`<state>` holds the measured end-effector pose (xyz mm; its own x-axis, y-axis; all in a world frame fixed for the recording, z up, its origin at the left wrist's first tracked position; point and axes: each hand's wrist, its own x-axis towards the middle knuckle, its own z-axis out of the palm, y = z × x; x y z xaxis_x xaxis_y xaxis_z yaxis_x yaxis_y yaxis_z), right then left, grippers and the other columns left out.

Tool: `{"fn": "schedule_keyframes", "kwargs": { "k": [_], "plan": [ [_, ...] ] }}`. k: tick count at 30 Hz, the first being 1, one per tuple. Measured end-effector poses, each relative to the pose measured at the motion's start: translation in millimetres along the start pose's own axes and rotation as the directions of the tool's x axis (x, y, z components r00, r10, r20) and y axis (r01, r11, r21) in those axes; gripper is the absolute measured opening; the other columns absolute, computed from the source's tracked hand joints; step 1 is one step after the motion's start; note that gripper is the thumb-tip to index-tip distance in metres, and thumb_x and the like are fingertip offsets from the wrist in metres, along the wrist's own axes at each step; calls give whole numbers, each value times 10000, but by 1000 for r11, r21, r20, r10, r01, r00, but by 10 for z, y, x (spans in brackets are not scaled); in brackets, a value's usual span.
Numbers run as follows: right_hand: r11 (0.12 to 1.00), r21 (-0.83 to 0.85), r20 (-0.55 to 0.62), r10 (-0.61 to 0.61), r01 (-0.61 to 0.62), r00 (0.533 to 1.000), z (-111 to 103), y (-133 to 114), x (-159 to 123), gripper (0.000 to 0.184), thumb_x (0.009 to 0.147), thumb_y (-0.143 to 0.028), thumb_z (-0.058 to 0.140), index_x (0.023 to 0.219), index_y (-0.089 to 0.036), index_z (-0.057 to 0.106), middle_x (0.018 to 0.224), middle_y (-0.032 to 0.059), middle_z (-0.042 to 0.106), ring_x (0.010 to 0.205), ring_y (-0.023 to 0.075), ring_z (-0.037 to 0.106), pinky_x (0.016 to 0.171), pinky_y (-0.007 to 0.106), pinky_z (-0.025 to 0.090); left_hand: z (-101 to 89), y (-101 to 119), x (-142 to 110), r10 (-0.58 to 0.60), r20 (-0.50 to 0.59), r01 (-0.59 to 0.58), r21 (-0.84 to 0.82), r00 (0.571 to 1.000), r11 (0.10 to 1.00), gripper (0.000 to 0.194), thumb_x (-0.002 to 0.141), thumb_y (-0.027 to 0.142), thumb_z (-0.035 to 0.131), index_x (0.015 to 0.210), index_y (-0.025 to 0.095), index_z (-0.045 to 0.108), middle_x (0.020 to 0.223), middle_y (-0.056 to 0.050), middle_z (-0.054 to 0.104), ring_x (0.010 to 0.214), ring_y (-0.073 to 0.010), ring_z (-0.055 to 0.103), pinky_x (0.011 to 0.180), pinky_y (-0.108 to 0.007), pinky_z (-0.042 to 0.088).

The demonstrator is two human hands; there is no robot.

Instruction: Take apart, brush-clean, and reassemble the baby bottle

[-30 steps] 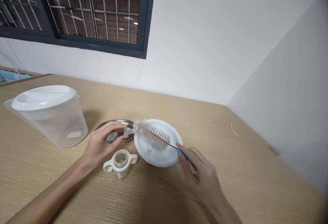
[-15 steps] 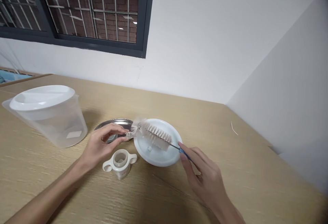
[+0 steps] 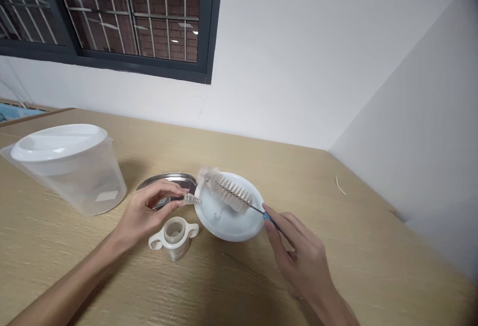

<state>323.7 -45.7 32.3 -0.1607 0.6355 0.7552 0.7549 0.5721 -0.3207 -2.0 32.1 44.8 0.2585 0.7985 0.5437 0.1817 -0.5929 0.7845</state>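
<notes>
My left hand (image 3: 149,210) pinches a small clear ribbed plastic piece (image 3: 191,199) between thumb and fingertips, its free end pointing right. In my right hand (image 3: 297,251) is the blue-gripped handle of a bottle brush (image 3: 232,192). The white bristles hang over a white bowl (image 3: 212,229), and the brush tip is a short way above and right of the ribbed piece, looking apart from it. A white two-handled cup (image 3: 175,239) stands upright just below my left hand. Behind that hand, a round steel dish (image 3: 175,175) is partly hidden and holds something I cannot make out.
A translucent plastic pitcher (image 3: 89,181) with a white lid stands on the left of the wooden table (image 3: 157,296). A thin, dark wire-like item (image 3: 242,267) lies in front of the bowl. A pale strip (image 3: 340,185) lies to the right. A wall and barred window rise behind.
The brush tip has shifted up and away from the ribbed piece, which now shows more of its length. My right hand has moved slightly; my left hand stays nearly still.
</notes>
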Motion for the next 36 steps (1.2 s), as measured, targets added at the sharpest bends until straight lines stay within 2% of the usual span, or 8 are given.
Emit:
{"fn": "schedule_keyframes", "kwargs": {
  "k": [3, 6, 9, 13, 16, 23, 30, 36],
  "plan": [
    [999, 49, -2, 17, -17, 1000, -32, -28, 24, 401, 930, -78, 577, 1310, -196, 627, 876, 38, 651, 671, 110, 596, 574, 232, 478, -2, 9, 3, 21, -9, -21, 22, 1000, 1000, 174, 856, 174, 735, 1012, 246, 707, 1035, -42, 752, 1037, -198, 711, 904, -313, 588],
    [995, 102, 28, -22, 19, 999, -43, -51, 40, 432, 922, -56, 566, 1325, -202, 619, 829, 25, 632, 651, 107, 584, 556, 229, 464, -6, 24, 7, 40, -33, -38, 62, 999, 997, 166, 849, 180, 740, 995, 253, 712, 1004, -33, 751, 995, -188, 708, 877, -308, 595],
    [997, 66, 41, -44, 42, 998, -25, -33, 29, 432, 923, -57, 561, 1323, -207, 624, 815, 23, 625, 652, 107, 576, 548, 226, 454, -10, 35, 6, 87, -42, -83, 76, 995, 994, 181, 846, 156, 733, 995, 256, 711, 997, -31, 750, 977, -187, 709, 878, -315, 593],
    [1000, 4, 29, -13, 13, 1000, -10, 30, -2, 399, 931, -78, 574, 1309, -194, 635, 852, 35, 640, 666, 103, 575, 559, 224, 457, -12, 31, 8, 141, -26, -140, 64, 990, 988, 220, 842, 125, 726, 1018, 256, 705, 1028, -45, 749, 1023, -209, 707, 926, -357, 579],
    [1000, -13, 1, 13, -13, 1000, -21, 48, -5, 383, 932, -88, 585, 1299, -186, 635, 863, 37, 645, 661, 103, 575, 564, 228, 460, -11, 26, 14, 155, -20, -154, 58, 988, 986, 242, 846, 110, 719, 1033, 262, 694, 1048, -43, 737, 1034, -200, 701, 931, -346, 571],
    [998, 62, 11, -22, 22, 1000, -33, -46, 35, 411, 922, -60, 573, 1307, -194, 629, 805, 15, 626, 633, 99, 575, 558, 222, 461, -5, -1, 12, 103, -50, -99, 67, 993, 993, 228, 832, 141, 747, 1020, 253, 683, 1043, -41, 721, 1035, -188, 686, 920, -323, 577],
    [999, -41, -7, -23, 23, 1000, -18, 1, 23, 401, 935, -77, 580, 1316, -197, 619, 893, 55, 662, 733, 120, 618, 615, 236, 496, 12, 31, 18, 81, -80, -76, 58, 994, 995, 256, 804, 169, 773, 1029, 254, 685, 1048, -43, 703, 1034, -192, 678, 935, -334, 578],
    [999, -52, -34, -8, 6, 999, -31, -1, 27, 374, 940, -84, 587, 1294, -200, 622, 850, 30, 649, 681, 106, 592, 603, 233, 478, 38, 20, 31, 22, -89, -21, 8, 996, 1000, 379, 779, 183, 799, 1120, 263, 656, 1112, -51, 662, 988, -183, 665, 893, -344, 588]
  ]
}}
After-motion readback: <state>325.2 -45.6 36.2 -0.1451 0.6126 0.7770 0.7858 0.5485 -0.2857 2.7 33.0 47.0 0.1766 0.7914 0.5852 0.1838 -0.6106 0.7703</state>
